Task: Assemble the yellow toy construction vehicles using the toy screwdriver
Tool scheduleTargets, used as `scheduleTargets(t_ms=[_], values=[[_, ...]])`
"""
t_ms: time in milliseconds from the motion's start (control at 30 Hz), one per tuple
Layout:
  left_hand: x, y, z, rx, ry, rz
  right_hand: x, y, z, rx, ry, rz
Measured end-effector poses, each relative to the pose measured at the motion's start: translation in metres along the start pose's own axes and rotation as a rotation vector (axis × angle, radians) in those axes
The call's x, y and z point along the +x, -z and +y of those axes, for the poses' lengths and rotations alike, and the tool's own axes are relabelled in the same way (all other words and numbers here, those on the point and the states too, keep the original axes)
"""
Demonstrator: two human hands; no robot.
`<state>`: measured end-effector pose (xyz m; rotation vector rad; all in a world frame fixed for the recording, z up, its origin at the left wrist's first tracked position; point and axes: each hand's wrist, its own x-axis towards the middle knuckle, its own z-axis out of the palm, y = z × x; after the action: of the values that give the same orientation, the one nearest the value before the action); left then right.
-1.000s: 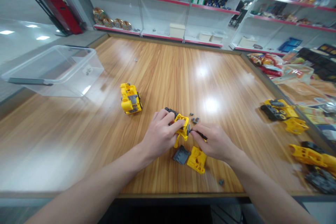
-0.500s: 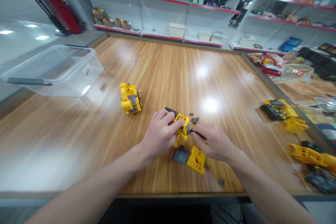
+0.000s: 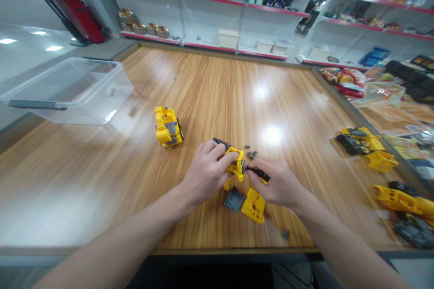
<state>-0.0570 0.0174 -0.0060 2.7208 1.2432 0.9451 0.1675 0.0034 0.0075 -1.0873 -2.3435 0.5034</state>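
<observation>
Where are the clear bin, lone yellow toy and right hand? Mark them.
clear bin (image 3: pixel 68 97), head view, front wall
lone yellow toy (image 3: pixel 168 127), head view, yellow body
right hand (image 3: pixel 280 183), head view, back of hand

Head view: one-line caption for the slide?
Left hand grips a yellow toy vehicle section; right hand holds a black rod to it, on a wooden table.

The left hand (image 3: pixel 206 174) and right hand (image 3: pixel 276 182) curl closed, nearly meeting.

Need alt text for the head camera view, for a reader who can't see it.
The left hand grips a yellow-and-black toy vehicle body while the right hand holds a thin black piece to its side, above a wooden table. A grey plate and a yellow shell lie just below; an assembled yellow toy vehicle sits off to the left.
</observation>
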Motion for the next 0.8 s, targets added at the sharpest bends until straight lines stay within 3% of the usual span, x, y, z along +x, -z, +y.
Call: scheduleTargets(t_ms=[367,800], values=[[0.0004,0.001,0.0002,0.011,-0.03,0.01,0.0,0.0007,0.0025,-0.073,-0.017,-0.083],[0.0032,0.007,0.0029,0.047,-0.107,0.061,0.0027,0.0004,-0.0029,0.181,-0.226,-0.136]])
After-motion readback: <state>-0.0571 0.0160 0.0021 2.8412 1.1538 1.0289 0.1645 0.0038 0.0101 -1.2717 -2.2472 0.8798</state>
